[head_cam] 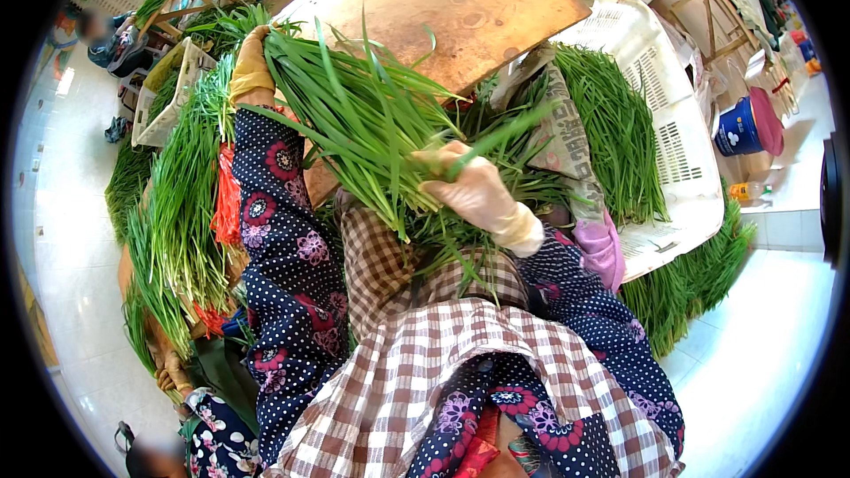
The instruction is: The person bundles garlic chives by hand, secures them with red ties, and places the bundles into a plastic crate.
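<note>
A loose bunch of long green leaves, apparently garlic chives (358,106), slants over my lap and the near corner of a wooden board (431,0). My left hand (254,66), in a yellowish glove, grips its far left end. At the pale stem ends, my right hand (481,196), in a pale thin glove, pinches a few leaf blades; one blade sticks out blurred to the upper right. Loose leaves (458,245) lie on my checked apron (398,358) below. The fingertips of my left hand are partly hidden by leaves.
A white plastic basket (690,212) at right holds more chives (604,119) beside a printed sack (568,139). Bundles (192,199) and red plastic strands (227,199) crowd my left arm. Another person's gloved hand (171,375) is at lower left. A blue bucket (737,126) stands far right.
</note>
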`<action>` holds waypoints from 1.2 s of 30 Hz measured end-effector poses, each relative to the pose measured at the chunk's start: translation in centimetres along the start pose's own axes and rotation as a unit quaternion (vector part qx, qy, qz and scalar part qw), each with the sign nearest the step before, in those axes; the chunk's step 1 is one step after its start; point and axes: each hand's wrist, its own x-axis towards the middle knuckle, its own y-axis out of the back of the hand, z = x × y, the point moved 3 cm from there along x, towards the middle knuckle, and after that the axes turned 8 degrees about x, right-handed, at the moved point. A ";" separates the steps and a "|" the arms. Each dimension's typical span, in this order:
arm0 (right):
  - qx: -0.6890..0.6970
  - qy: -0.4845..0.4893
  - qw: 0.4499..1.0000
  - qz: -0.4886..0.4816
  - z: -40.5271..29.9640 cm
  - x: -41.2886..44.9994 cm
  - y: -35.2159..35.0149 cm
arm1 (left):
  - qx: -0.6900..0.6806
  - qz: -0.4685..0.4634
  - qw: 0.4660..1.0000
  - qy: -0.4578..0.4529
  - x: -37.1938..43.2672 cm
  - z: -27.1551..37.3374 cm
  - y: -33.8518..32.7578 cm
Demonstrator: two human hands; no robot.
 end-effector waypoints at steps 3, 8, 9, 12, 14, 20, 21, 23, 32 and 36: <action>-0.099 0.024 0.995 0.006 1.8 0.8 -1.1 | 0.010 -0.016 1.000 0.022 0.0 0.3 -1.3; 0.186 -0.202 0.948 -0.160 0.9 -2.3 2.7 | 0.008 0.021 0.999 0.029 0.7 -0.7 1.6; 0.225 -0.201 0.940 -0.159 0.8 -3.6 4.1 | 0.004 0.035 0.999 0.027 1.1 -0.9 2.0; 0.321 -0.235 0.918 -0.001 1.4 -5.6 6.3 | 0.011 0.066 0.998 0.021 1.4 -1.7 3.2; 0.345 -0.178 0.920 0.048 -1.1 -4.4 5.0 | 0.013 0.069 0.997 0.019 1.4 -1.8 2.4; 0.619 0.004 0.783 0.056 0.2 -5.0 6.1 | 0.003 0.078 0.997 0.021 1.5 -1.5 5.0; 0.639 0.041 0.759 0.119 1.0 -5.7 7.0 | 0.012 0.084 0.996 0.008 1.4 -1.5 4.7; 0.564 -0.044 0.793 0.225 1.6 -6.9 7.5 | 0.028 0.094 0.995 -0.017 -0.3 -1.2 3.3; -0.358 0.005 0.928 0.105 1.0 -6.2 4.7 | 0.056 0.083 0.994 -0.035 -0.4 -1.3 2.6; -0.327 0.173 0.929 0.031 -2.9 -4.0 0.4 | 0.057 0.106 0.992 -0.028 0.9 -1.3 3.7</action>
